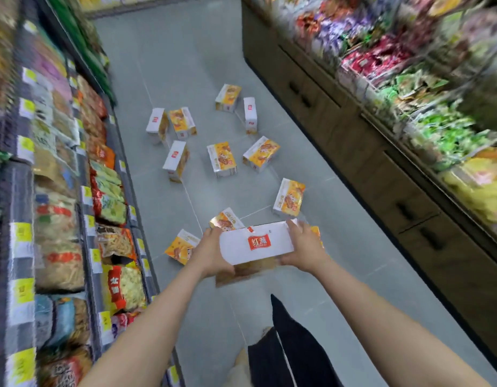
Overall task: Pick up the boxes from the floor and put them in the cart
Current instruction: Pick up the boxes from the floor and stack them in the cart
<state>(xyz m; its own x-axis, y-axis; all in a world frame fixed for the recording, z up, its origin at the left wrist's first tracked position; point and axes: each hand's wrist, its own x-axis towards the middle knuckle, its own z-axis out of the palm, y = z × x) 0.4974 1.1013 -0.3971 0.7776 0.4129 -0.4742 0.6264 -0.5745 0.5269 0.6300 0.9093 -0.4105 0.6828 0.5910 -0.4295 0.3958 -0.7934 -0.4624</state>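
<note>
Because the white box is wide, the left hand and right hand clamp its opposite ends, holding it level above the scattered boxes.

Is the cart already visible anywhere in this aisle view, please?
No, only the floor, scattered boxes and shelves show, while the left hand and right hand hold a box.
</note>
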